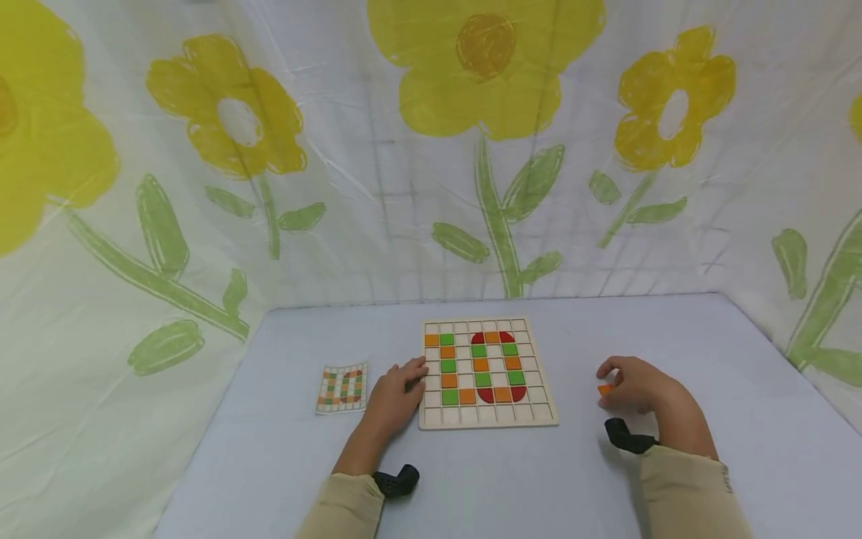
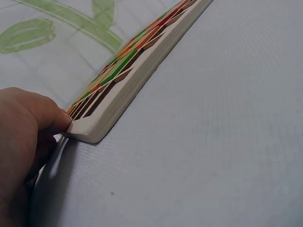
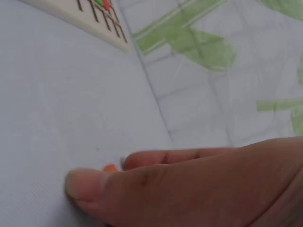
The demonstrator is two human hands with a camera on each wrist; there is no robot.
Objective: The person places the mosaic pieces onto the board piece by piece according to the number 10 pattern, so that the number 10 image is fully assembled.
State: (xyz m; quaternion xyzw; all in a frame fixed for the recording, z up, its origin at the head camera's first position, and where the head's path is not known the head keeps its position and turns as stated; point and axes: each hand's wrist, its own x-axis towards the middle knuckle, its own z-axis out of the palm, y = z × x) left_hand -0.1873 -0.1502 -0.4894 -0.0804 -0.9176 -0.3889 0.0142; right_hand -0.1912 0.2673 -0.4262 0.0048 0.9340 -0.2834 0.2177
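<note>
A pale wooden grid board (image 1: pixel 488 418) lies on the table with green, orange and red tiles set in its squares. They form a bar at left and a closed loop at right. My left hand (image 1: pixel 396 397) touches the board's left edge, with the fingertips at its side. In the left wrist view, the thumb (image 2: pixel 52 116) sits right at the board's corner. Off to the right of the board, my right hand (image 1: pixel 636 385) pinches a small orange tile (image 1: pixel 604 389) between thumb and fingers, close over the table. The right wrist view shows only a sliver of this orange tile (image 3: pixel 111 168).
A small pattern card (image 1: pixel 342 388) with a similar coloured grid lies left of the board, near my left hand. Behind the white table (image 1: pixel 512 486) hangs a pale curtain (image 1: pixel 350 254) with large yellow flowers. Dark bands with small attachments circle both wrists.
</note>
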